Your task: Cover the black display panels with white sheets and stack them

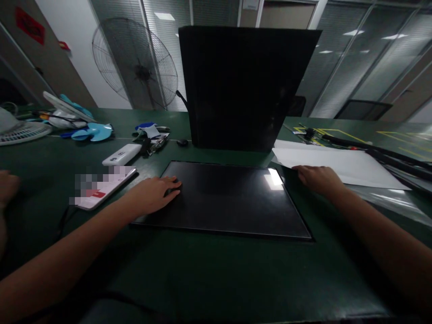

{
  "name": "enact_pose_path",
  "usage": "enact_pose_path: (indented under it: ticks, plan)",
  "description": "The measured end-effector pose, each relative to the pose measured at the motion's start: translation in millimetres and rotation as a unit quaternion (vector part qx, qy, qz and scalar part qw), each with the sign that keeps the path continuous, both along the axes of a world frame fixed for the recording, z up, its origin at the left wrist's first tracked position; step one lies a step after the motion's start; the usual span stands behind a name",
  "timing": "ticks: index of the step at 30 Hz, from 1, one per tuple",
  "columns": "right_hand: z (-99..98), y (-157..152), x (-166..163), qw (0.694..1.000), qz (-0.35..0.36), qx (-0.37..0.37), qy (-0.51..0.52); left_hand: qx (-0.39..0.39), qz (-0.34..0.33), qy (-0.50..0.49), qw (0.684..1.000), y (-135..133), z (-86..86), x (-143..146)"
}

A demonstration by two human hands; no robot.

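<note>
A flat black display panel [226, 202] lies face up on the green table, with a ceiling light mirrored in its right corner. My left hand [153, 193] rests over the panel's left side, palm down, thumb and fingers apart. To the right of the panel, my right hand [319, 180] is at the near left edge of a white sheet [340, 164], its fingers closed on that edge. The undersides of the right fingers are hidden. Behind the panel stands a large black board-like piece [246, 90], upright.
Left of the panel lie a phone [104, 189], a white power bank [122, 155] and blue fan blades [92, 132]. Another person's hand [8, 186] is at the left edge. Clear film [394, 200] and black strips [401, 159] lie at right. A large fan [135, 63] stands beyond.
</note>
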State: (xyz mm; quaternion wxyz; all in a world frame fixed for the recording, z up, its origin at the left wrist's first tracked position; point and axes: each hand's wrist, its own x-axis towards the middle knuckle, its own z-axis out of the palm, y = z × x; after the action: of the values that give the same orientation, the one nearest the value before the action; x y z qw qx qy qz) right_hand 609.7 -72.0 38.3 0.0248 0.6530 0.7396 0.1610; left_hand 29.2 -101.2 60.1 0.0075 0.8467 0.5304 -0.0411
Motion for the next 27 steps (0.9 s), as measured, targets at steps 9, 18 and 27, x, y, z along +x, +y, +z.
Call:
enact_pose_path:
  ticks: [9,18,27]
  plan:
    - [18.8,-17.5,-23.0,0.994,-0.092,0.049,0.042,0.019,-0.011,0.012,1.000,-2.7,-1.3,1.8]
    - [47.9,-60.6,-76.6,0.965,0.048,0.252,0.050,0.049,0.024,-0.009,0.998,-9.4,0.0,10.6]
    - [17.2,-118.6,-256.8,0.923,0.383,-0.004,0.040,0.093,0.092,-0.013,0.991,-23.6,10.1,22.6]
